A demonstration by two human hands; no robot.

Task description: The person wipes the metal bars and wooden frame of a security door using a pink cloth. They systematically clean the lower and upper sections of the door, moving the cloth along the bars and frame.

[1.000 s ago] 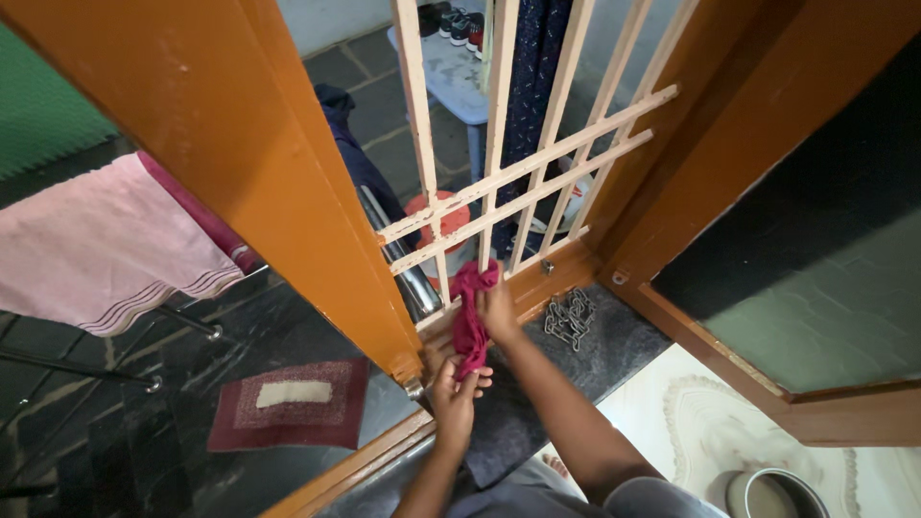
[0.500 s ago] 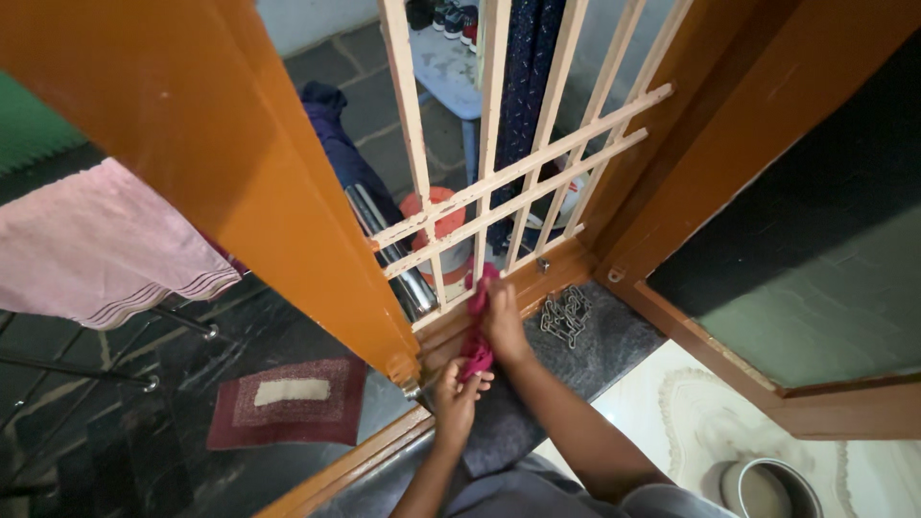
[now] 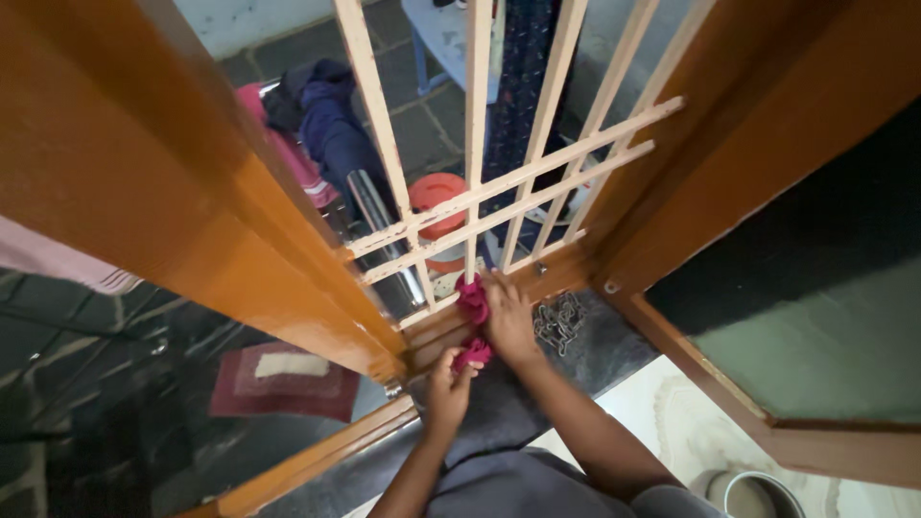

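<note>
The magenta cloth (image 3: 471, 321) lies stretched along the foot of the cream window grille (image 3: 499, 192), right where the lowest bars meet the orange wooden sill (image 3: 451, 326). Its long axis runs from the upper end, bunched against the base of a bar, down and slightly left toward the person. The right hand (image 3: 508, 321) lies flat over the upper part, fingers spread and pressing the cloth against the frame, so the cloth sits just to the left of that palm and under its fingertips. The left hand (image 3: 447, 384) is lower and nearer the body, fingers pinched shut around the cloth's trailing end. Both hands are therefore on the cloth, the right at the far end by the bars, the left at the near end.

Just to the right of the right hand a heap of metal chain (image 3: 559, 321) rests on the dark stone ledge (image 3: 614, 336), close but apart from the cloth. Beyond the bars stands an orange bucket (image 3: 436, 197). Lower left, a maroon doormat (image 3: 283, 379) lies on the dark floor.
</note>
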